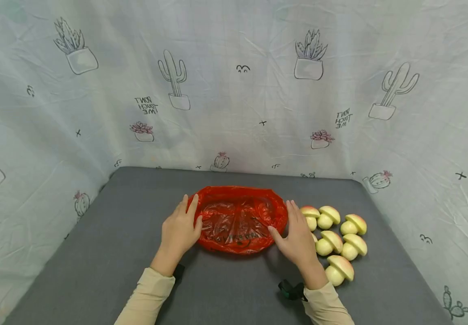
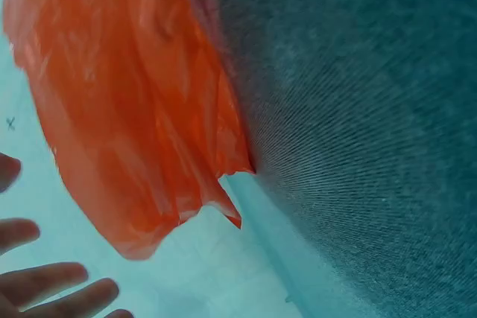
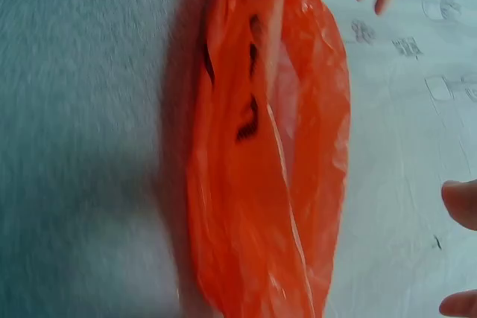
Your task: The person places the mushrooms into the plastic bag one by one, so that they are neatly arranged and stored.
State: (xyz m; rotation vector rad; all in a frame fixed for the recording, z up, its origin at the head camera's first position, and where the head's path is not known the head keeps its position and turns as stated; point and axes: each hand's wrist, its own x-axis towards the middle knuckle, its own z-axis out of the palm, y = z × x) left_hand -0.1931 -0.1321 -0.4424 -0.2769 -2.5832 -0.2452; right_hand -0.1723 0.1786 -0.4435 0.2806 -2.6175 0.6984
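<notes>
A red plastic bag with dark print stands on the grey table, its mouth spread wide and facing up. My left hand is at the bag's left side with fingers extended. At the right side is my right hand, thumb held apart and the other fingers stretched forward. In the left wrist view, the spread fingers show apart from the bag's side. The right wrist view has the bag's printed front in the middle and a fingertip at the right edge. Neither hand grips anything.
Several mushroom-shaped pieces, yellow with reddish caps, lie on the table just right of my right hand; that hand partly hides some. A pale curtain printed with cacti hangs behind the table and along both sides.
</notes>
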